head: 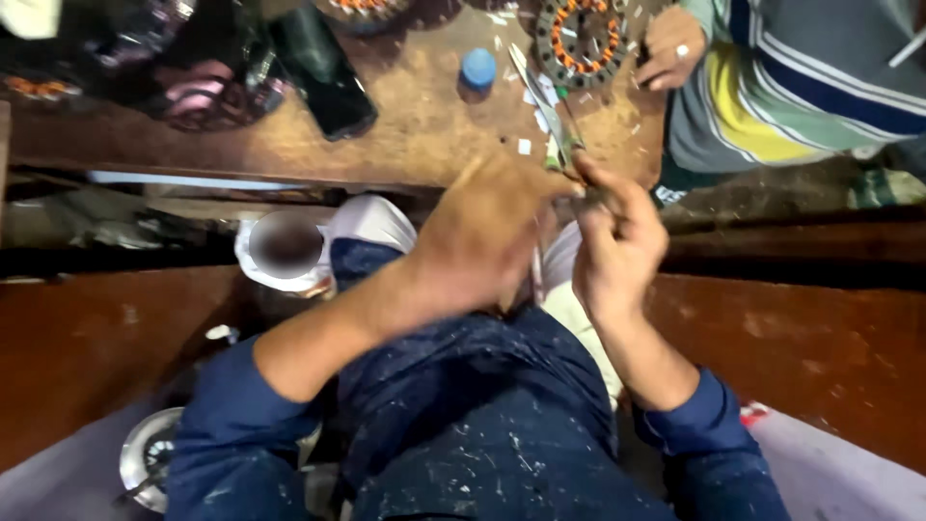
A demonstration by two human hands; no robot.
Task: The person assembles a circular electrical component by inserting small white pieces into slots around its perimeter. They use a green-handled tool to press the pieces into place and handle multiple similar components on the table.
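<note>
Right hand (617, 241) grips scissors (552, 116) — blurred.

noted: dark blue sleeves (231, 425) flecked white; blue cap (478, 68) at twelve o'clock; orange-and-grey wound ring (582, 41) at one; green, yellow, navy striped shirt (791, 87) at two; brown bench (424, 125).

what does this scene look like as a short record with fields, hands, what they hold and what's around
left hand: raised over the lap, blurred, grip unclear
right hand: closed on scissors
scissors: blades point toward the wooden bench
bench holds: blue cap, ring-shaped motor stator, white scraps
co-worker's hand: beside the stator
</note>
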